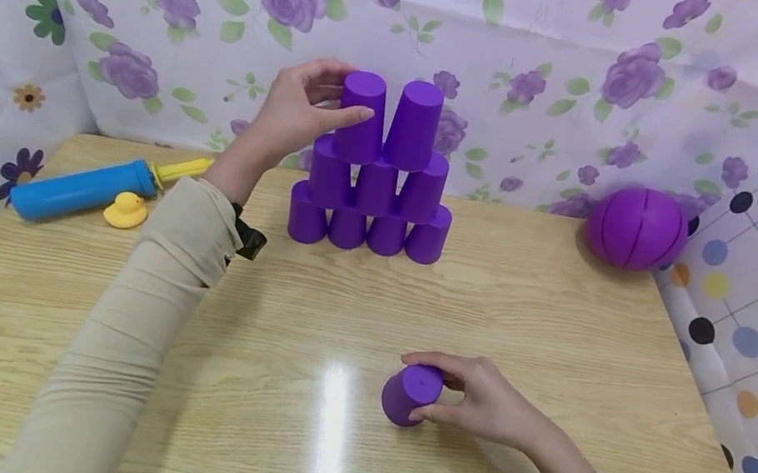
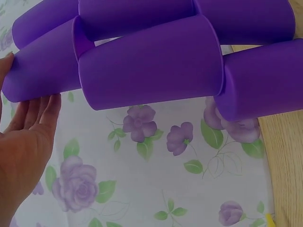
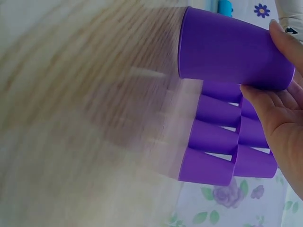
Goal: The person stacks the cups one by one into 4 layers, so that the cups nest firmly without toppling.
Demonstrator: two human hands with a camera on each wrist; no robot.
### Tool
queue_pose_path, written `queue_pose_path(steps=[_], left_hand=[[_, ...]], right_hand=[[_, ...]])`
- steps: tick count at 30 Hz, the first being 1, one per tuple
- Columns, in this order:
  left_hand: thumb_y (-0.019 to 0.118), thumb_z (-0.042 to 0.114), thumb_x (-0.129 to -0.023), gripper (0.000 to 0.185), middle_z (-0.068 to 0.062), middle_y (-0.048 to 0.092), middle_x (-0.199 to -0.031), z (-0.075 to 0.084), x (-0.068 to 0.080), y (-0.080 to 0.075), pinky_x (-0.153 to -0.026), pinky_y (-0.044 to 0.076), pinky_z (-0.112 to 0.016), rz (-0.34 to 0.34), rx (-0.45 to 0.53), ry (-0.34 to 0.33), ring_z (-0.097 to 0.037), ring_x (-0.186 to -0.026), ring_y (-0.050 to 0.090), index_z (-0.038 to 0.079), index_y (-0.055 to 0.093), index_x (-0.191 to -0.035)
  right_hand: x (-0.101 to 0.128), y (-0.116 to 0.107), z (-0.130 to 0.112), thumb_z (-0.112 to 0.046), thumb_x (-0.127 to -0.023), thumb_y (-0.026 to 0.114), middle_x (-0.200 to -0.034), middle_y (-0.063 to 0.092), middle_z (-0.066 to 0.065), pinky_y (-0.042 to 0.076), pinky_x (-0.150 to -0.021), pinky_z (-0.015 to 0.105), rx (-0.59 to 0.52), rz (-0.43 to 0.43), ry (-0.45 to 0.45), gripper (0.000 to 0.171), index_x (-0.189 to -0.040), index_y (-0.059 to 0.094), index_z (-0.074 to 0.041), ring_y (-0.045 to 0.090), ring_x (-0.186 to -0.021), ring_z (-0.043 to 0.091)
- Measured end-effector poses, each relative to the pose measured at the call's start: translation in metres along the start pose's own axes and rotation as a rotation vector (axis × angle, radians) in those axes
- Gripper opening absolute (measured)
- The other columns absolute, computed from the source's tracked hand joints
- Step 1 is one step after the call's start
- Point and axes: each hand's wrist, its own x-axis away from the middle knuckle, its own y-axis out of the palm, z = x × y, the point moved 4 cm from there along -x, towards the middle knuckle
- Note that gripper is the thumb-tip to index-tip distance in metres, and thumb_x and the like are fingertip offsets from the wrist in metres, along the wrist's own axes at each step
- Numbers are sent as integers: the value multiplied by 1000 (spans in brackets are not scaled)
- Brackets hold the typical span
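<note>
Purple cups stand upside down in a stepped stack at the back of the table: several in the bottom row (image 1: 347,231), three in the middle row (image 1: 376,188), two on top. My left hand (image 1: 298,108) holds the top row's left cup (image 1: 360,119), thumb on its front and fingers around its far side. Beside it is the top row's right cup (image 1: 414,126). Nearer the front, my right hand (image 1: 490,404) grips a loose purple cup (image 3: 232,49) near its narrow closed end, mouth down and slightly tilted. Whether its rim touches the table I cannot tell.
On the left of the wooden table (image 1: 525,313) lie a blue pump (image 1: 82,191) with a yellow handle and a yellow rubber duck (image 1: 125,210). A purple ball (image 1: 635,228) sits at the back right corner. Flowered cloth (image 1: 384,34) hangs behind the table.
</note>
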Motion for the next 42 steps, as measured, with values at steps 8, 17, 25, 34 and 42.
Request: queue_pose_path(steps=[8,17,25,34,42], left_hand=[[81,20,-73,56,-6,62,-118,-6,2,-4,-97,46,-25,14,24,19,-14,-111,58,10,59,-123],[83,18,-70,61,-7,63,-118,-12,-1,-6,-93,49,-23,30,48,18,-14,-109,60,8,58,-124],[85,20,-67,63,-5,64,-118,-12,-4,-7,-91,50,-23,31,40,-1,-15,-108,61,10,60,-124],[84,20,-68,61,-4,65,-116,-9,-3,-4,-91,50,-24,-4,18,-4,-14,-107,60,11,60,-123],[83,17,-69,55,-5,66,-113,-2,0,-6,-91,50,-24,-7,27,28,-16,-107,61,9,62,-119]], right_hand=[[-20,-40,-27,-39,-82,69,-121,62,4,54,-83,25,205,-106,-24,57,-130,54,-11,62,-101,10],[-69,-104,-83,-29,-76,77,-115,63,-2,52,-87,29,310,18,-112,57,-126,55,-13,61,-99,10],[-112,-157,-131,-7,-74,77,-119,60,4,49,-92,22,216,153,-133,57,-124,50,-1,60,-100,11],[-165,-194,-141,-11,-79,75,-109,63,3,52,-85,22,218,336,-134,50,-123,53,-5,62,-98,11],[-202,-209,-142,-23,-79,75,-122,60,5,47,-96,24,106,478,9,52,-126,53,-13,57,-113,12]])
